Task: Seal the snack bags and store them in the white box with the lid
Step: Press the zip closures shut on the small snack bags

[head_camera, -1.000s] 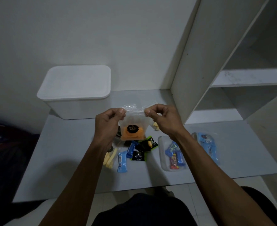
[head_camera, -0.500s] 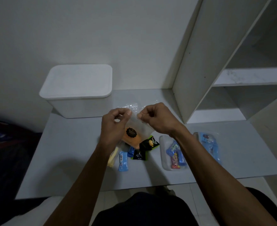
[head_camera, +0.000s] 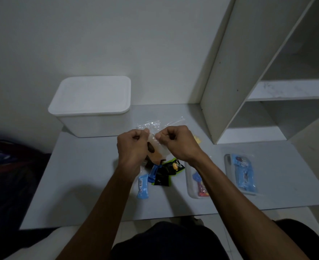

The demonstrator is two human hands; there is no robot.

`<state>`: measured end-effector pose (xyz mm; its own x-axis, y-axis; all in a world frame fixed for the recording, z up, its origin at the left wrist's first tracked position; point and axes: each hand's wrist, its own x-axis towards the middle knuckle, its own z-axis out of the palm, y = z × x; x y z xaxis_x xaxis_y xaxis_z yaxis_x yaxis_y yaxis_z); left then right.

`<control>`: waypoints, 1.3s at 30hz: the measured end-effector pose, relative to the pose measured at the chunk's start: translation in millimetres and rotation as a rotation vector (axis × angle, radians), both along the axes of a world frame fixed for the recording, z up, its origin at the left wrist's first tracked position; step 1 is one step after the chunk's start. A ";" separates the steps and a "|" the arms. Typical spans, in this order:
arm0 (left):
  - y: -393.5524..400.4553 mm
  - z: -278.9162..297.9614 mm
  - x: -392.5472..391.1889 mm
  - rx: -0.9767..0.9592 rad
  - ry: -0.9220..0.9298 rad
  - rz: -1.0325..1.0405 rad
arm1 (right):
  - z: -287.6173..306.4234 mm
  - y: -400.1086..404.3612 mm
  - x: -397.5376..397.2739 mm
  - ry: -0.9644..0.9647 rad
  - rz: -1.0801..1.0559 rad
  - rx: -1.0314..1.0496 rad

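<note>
The person's left hand (head_camera: 131, 147) and right hand (head_camera: 175, 142) were raised close together above the grey surface (head_camera: 83, 184), each with its fingers curled and pinching the top edge of a clear snack bag (head_camera: 159, 150) held between them. The bag hung down between the two hands, with an orange filling and a dark round label partly visible; its upper edge was blurred, so whether the seal was closed could not be told. The white box (head_camera: 93, 111) stood at the rear left of the surface with its lid (head_camera: 94, 94) on, well apart from the hands. Below the bag lay loose wrapped snacks: a light blue packet (head_camera: 143, 186), a darker blue one beside it, and black-and-green packets (head_camera: 173, 167). To the right of these, partly hidden by the right forearm, lay a second clear bag (head_camera: 191, 188) with blue and red wrappers inside, and further right a third clear bag (head_camera: 244, 173) holding light blue packets. A crumpled sheet of clear plastic (head_camera: 151, 124) lay behind the hands, and white shelving (head_camera: 263, 91) stood at the right.
</note>
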<state>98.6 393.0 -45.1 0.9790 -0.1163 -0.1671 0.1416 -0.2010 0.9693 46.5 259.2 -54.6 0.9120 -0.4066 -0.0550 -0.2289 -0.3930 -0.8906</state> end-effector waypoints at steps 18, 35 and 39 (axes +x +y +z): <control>-3.4 4.1 -5.5 0.052 0.182 -0.012 | -7.2 8.6 -9.7 0.067 -0.005 -0.015; -1.4 2.5 -14.1 0.021 0.244 -0.067 | -2.3 8.5 -13.7 0.049 -0.031 -0.106; 4.6 -5.0 -9.9 0.067 0.118 -0.025 | 7.3 2.0 -17.5 0.056 0.014 -0.192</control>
